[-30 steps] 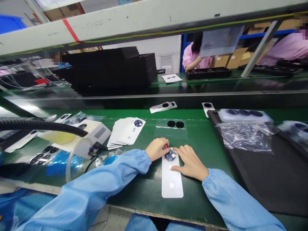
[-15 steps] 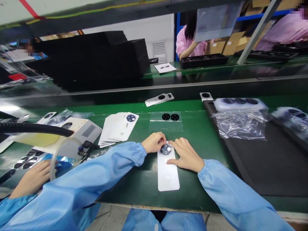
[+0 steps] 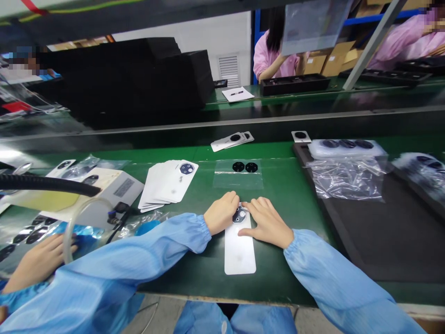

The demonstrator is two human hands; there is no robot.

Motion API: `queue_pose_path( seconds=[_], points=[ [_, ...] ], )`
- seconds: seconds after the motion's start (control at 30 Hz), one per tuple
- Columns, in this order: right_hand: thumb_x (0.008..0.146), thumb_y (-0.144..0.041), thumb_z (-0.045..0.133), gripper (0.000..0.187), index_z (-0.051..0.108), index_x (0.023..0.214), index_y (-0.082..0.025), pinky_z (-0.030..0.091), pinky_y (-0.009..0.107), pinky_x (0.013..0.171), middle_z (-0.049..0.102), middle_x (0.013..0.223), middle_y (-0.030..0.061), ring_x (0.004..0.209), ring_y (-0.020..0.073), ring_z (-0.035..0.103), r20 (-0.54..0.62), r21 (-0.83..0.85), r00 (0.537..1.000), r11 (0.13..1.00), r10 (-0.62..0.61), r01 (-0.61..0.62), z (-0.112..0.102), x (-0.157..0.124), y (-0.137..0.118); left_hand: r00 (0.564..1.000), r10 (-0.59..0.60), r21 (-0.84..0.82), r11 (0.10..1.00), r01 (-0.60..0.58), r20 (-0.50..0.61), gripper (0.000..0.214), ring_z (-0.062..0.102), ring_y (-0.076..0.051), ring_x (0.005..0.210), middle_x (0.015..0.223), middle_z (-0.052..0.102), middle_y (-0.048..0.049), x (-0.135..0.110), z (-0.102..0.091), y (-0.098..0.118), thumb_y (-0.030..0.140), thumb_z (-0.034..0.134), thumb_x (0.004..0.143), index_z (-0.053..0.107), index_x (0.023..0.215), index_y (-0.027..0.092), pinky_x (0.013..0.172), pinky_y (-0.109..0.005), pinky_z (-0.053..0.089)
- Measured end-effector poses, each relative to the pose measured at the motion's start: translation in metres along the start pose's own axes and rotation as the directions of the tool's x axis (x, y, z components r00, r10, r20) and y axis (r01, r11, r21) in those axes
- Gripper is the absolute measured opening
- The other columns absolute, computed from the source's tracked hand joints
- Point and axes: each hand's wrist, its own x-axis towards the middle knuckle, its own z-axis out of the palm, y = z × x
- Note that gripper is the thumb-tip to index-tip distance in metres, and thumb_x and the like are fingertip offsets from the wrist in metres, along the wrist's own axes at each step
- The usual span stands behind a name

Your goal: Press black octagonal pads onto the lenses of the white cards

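A white phone back panel (image 3: 239, 253) lies on the green bench in front of me, its dark round camera plate (image 3: 239, 215) at the far end. Curled in a pinch, my left hand (image 3: 221, 213) presses at the plate's upper left and covers part of it. Whatever is between those fingertips is hidden. My right hand (image 3: 267, 221) rests with fingers spread along the panel's right side. Its thumb lies on the white surface below the plate, and its index fingertip is at the plate's upper edge.
Fanned white panels (image 3: 167, 185) lie left; a clear sheet (image 3: 222, 178) with two black discs (image 3: 245, 167) lies beyond my hands. A black tray (image 3: 382, 232) with bagged parts stands right. At left are a white machine (image 3: 118, 188), a hose and a co-worker's hand (image 3: 41, 260).
My left hand has rolled over the camera plate and now covers more of it. My right hand stays nearly the same on the panel. The whole view has shifted slightly.
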Motion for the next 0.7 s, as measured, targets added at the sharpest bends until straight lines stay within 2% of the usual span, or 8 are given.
queue_pose_path(
  seconds=[0.27,0.4,0.53,0.7],
  points=[
    [0.069,-0.058,0.074,0.073,0.053,0.122,-0.014,0.038,0.043,0.091,0.055,0.095,0.0071,0.092,0.0267,0.046,-0.009,-0.014,1.000,1.000,0.004,-0.005,0.001,-0.001,0.000,0.999,0.003,-0.039,0.999,-0.005,-0.054,0.015,0.052,-0.025,0.086,0.092,0.053,-0.0105,-0.003,0.007,0.000,0.005,0.038,0.089,0.048,0.087,0.017,0.068,-0.037,0.049],
    [0.069,-0.058,0.074,0.072,0.054,0.122,-0.013,0.038,0.043,0.090,0.055,0.095,0.0074,0.092,0.0269,0.046,-0.009,-0.013,1.000,1.000,0.006,-0.006,0.002,-0.001,0.000,0.998,0.015,-0.153,0.988,-0.025,-0.067,0.013,0.055,-0.021,0.081,0.092,0.055,-0.0087,0.000,0.004,-0.007,0.007,0.042,0.089,0.051,0.087,0.015,0.070,-0.034,0.050],
    [0.069,-0.058,0.074,0.071,0.054,0.121,-0.013,0.039,0.042,0.089,0.055,0.095,0.0072,0.092,0.0266,0.045,-0.008,-0.004,1.000,1.000,0.010,-0.010,0.003,0.000,0.000,0.998,0.013,-0.301,0.953,-0.029,-0.055,0.005,0.057,-0.012,0.067,0.080,0.057,-0.0007,0.008,0.000,-0.022,0.016,0.052,0.089,0.055,0.085,0.015,0.063,-0.026,0.049],
    [0.070,-0.058,0.073,0.071,0.053,0.123,-0.014,0.038,0.041,0.089,0.055,0.095,0.0068,0.092,0.0261,0.045,-0.001,0.015,1.000,1.000,0.015,-0.015,0.002,-0.001,0.000,0.999,-0.021,-0.413,0.911,0.007,-0.031,0.014,0.056,-0.010,0.059,0.070,0.057,0.0029,0.014,0.000,-0.032,0.024,0.063,0.087,0.057,0.080,0.013,0.057,-0.024,0.049]
  ],
)
